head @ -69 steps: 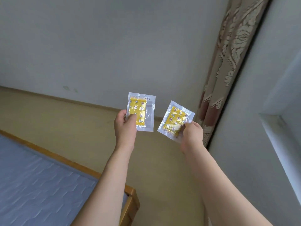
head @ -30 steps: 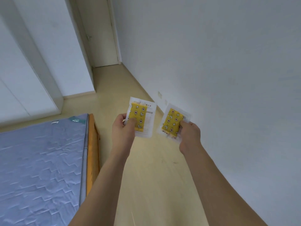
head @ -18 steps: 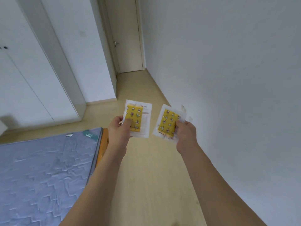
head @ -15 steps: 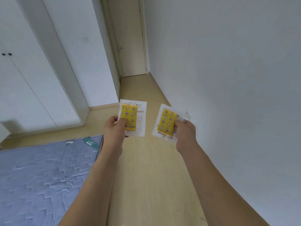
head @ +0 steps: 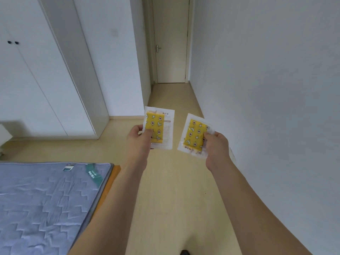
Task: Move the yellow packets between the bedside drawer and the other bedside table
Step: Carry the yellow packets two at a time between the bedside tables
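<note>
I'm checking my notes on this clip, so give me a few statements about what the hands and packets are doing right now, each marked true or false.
1. Each hand holds one yellow packet. True: the left hand holds the left packet, and the right hand holds the right packet.
2. The two packets are stacked together. False: they are held apart, side by side.
3. The mattress lies to the person's left. True.
4. The door at the end of the passage stands open. False: it is shut.
5. A bedside drawer is in view. False: none shows.
</note>
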